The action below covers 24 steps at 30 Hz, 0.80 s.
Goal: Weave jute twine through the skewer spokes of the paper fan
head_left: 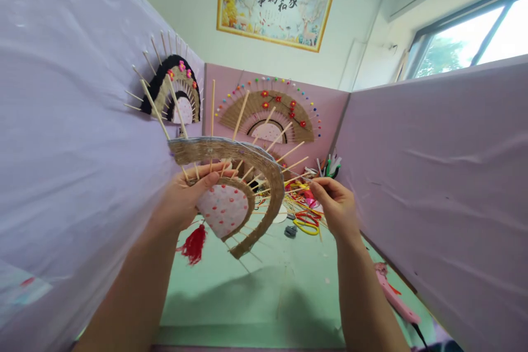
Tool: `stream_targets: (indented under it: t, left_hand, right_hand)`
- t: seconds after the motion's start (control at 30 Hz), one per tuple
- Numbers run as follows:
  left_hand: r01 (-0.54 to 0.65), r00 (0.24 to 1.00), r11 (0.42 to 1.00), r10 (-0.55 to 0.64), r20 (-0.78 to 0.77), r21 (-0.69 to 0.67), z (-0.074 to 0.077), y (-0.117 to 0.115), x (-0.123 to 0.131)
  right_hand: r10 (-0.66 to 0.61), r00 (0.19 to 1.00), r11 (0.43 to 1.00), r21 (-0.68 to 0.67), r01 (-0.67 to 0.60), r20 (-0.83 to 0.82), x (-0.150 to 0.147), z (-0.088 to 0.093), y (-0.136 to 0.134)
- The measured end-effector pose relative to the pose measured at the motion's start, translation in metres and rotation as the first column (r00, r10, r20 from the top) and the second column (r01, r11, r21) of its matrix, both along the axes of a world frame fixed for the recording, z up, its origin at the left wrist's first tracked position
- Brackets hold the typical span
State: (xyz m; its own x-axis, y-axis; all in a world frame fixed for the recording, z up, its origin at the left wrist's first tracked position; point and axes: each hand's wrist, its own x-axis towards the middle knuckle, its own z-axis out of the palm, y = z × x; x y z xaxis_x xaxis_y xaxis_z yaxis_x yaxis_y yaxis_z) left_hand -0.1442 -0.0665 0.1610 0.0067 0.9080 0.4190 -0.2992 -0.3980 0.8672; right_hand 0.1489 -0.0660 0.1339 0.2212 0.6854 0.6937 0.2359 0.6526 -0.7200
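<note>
My left hand point(192, 192) is closed on a fan-shaped craft point(268, 176) made of thin wooden sticks, with a brown woven outer band and a white centre with red spots. Grey-blue yarn runs along the band's outer edge. From there a strand stretches right to my right hand point(336, 203), whose thumb and fingers pinch it beside the stick tips. A red tassel point(194, 244) hangs below my left hand. The craft is held tilted above the green table point(247, 308).
Scissors with red and yellow handles point(306, 226) and a grey yarn bundle point(290, 231) lie beyond the craft. At right is a pink tool point(396, 298) with a black cord. Partition walls point(445, 165) stand on both sides; finished fans point(268, 115) hang at the back and left.
</note>
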Motion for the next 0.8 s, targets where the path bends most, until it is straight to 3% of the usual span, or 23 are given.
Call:
stream_targets:
  t: [0.23,0.4,0.6,0.8]
  left_hand:
    - [0.177,0.983,0.983,-0.179,-0.048,-0.042,0.024,-0.014,-0.011]
    - [0.283,0.952,0.955,-0.291,-0.094,-0.086,0.033,-0.008,-0.01]
    - [0.292,0.951,0.955,-0.295,-0.093,-0.048,0.046,0.015,0.001]
    - [0.1,0.968,0.988,-0.123,0.219,0.117,0.056,0.031,-0.001]
  right_hand:
    - [-0.141,0.99,0.976,0.168,0.14,-0.009,0.007,0.019,-0.046]
    - [-0.235,0.972,0.939,0.254,0.232,-0.019,0.023,0.039,-0.058]
    - [-0.193,0.979,0.98,0.056,0.19,0.059,0.037,0.049,-0.041]
    - [-0.055,0.949,0.973,-0.196,0.121,0.311,0.049,0.022,0.002]
